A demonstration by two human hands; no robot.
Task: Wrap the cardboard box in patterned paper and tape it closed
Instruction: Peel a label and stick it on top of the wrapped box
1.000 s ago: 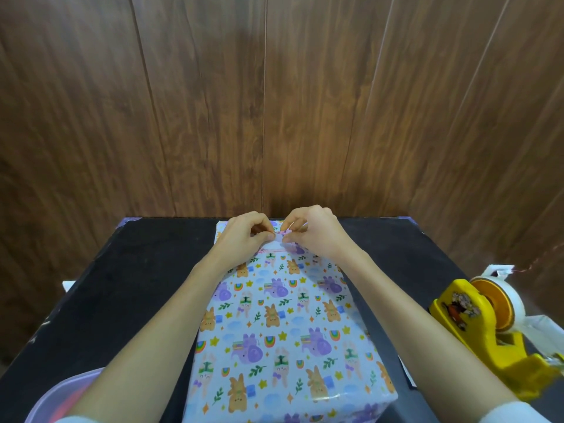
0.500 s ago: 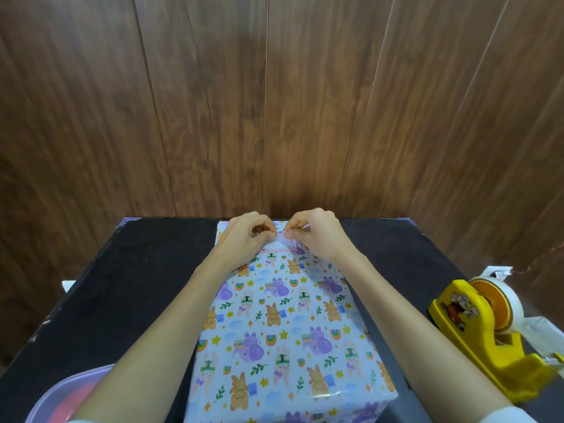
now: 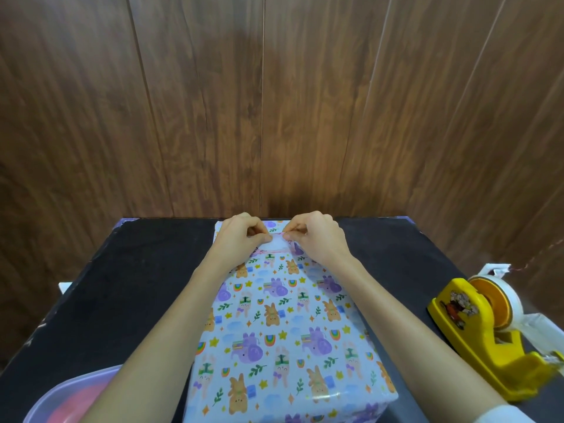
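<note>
We see the wrapped box (image 3: 283,331) mid-table (image 3: 137,300), running from far edge to near edge. Both forearms reach forward over it. Left hand (image 3: 244,238) and right hand (image 3: 316,236), fingers curled, each pinch one end of a tape strip (image 3: 279,240) stretched across the box's far end. Tape dispenser (image 3: 488,340) at right edge.

one box (image 3: 283,325), two hands (image 3: 244,238) (image 3: 317,239), one tape dispenser (image 3: 488,343), one tub (image 3: 58,398)

Your left forearm (image 3: 171,325) and right forearm (image 3: 406,325) were bare, and your left hand (image 3: 241,236) and right hand (image 3: 317,236) were uncovered. The rounded edge of a white sleeve (image 3: 500,416) showed on your right arm, lowest in view.
</note>
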